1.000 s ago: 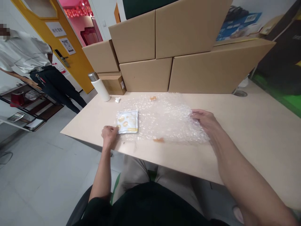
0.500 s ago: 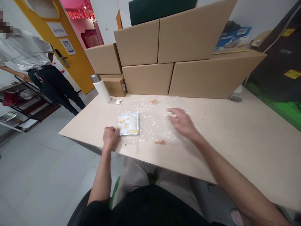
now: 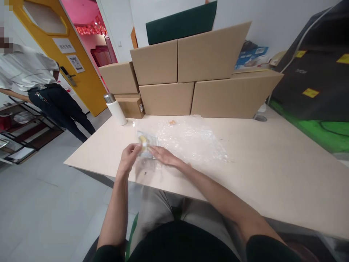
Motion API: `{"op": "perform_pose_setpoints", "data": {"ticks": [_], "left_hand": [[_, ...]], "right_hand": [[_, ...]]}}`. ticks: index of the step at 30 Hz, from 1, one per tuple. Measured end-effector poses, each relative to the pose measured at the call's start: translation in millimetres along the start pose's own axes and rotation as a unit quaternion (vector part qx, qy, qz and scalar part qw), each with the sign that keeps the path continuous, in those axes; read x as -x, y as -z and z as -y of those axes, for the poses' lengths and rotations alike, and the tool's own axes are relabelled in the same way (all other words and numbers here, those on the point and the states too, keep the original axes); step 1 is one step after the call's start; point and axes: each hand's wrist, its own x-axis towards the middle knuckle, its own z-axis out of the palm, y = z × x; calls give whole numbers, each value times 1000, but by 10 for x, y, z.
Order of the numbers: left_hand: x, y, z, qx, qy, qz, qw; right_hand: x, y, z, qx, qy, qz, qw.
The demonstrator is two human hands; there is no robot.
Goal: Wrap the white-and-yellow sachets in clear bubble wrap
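A flat white packet with yellow round prints [image 3: 147,141] lies at the left end of a clear bubble wrap sheet [image 3: 188,140] on the table. Some of the wrap covers the packet and blurs its print. My left hand [image 3: 129,155] is closed at the packet's left edge, its fingertips pinching the wrap. From the right, my right hand [image 3: 163,154] reaches over the packet's lower right part, fingers stretched and resting on the wrap. The wrap's front edge is bunched below the hands.
A white bottle with a metal cap [image 3: 116,111] stands at the table's back left. Behind the wrap, large cardboard boxes [image 3: 166,100] are stacked, with a small brown box [image 3: 131,107] beside them. A person [image 3: 40,72] stands near the yellow door [image 3: 84,83].
My right hand has moved left from over the wrap to the packet. The wrap's left part is now drawn over the packet. My left hand has risen slightly, and the view has shifted.
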Motion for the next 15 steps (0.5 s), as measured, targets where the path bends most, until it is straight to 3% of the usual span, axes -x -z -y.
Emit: {"op": "perform_pose_setpoints", "data": {"ticks": [3, 6, 11, 15], "left_hand": [[84, -277, -244, 0, -10, 62, 998], [117, -613, -343, -65, -44, 128, 989], [147, -1078, -273, -282, -76, 160, 943], [212, -1278, -222, -399, -133, 161, 893]], "right_hand": [[31, 138, -63, -262, -38, 3, 964], [59, 264, -145, -393, -96, -37, 914], [234, 576, -340, -292, -162, -203, 920], [376, 805, -380, -136, -146, -295, 935]]}}
